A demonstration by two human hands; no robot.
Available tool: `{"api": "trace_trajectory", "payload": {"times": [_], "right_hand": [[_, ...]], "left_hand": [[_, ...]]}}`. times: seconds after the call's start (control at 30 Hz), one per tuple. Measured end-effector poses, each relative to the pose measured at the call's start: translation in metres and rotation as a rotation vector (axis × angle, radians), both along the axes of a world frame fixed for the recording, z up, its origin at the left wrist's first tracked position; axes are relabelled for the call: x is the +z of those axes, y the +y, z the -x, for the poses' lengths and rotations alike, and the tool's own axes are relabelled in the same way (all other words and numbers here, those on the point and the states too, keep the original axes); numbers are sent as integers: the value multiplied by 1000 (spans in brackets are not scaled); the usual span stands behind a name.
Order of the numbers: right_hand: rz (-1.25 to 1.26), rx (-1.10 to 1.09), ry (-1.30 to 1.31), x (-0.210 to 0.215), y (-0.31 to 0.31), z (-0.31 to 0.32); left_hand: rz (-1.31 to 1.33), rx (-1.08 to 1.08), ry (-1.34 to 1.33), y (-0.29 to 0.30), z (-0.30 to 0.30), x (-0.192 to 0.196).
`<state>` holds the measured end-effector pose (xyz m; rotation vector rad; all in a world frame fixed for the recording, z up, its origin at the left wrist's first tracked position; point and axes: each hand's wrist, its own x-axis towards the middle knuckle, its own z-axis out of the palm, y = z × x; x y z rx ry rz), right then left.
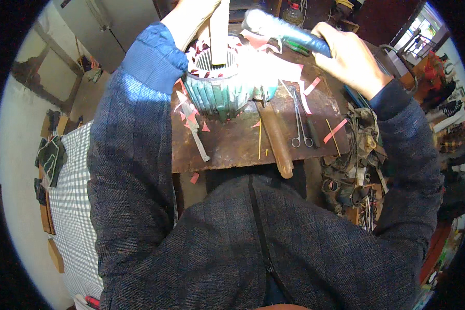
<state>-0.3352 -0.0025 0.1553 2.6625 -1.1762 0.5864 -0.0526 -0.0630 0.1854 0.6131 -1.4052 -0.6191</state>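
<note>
A motor stator in a teal finned housing stands on the worn brown table, its open bore facing up. Red and white winding ends ring the bore. My left hand grips a pale flat wooden stick upright, its lower end inside the bore's rim. The fingertips are partly cut off by the top edge. To the right, my right hand is closed round the blue handle of a hammer. Its pale, glare-washed head points left, apart from the stick.
A knife lies left of the stator among pink paper scraps. Scissors and a thick wooden stick lie to the right, the stick overhanging the near edge. Tangled scrap is heaped beyond the table's right side. Checkered cloth hangs at left.
</note>
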Motion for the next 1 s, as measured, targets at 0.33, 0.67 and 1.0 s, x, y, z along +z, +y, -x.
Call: {"api": "trace_trajectory", "payload": {"times": [0.33,0.67,1.0], "right_hand": [[333,317,155,-55,-37,-43],[357,276,157,-79,-68,-55],[-198,-7,-118,-40,6,16]], "left_hand": [[26,-67,-204,-60,43,-6],[-70,-223,-196,-53,39,-17],[192,-294,-602,19,8,75]]}}
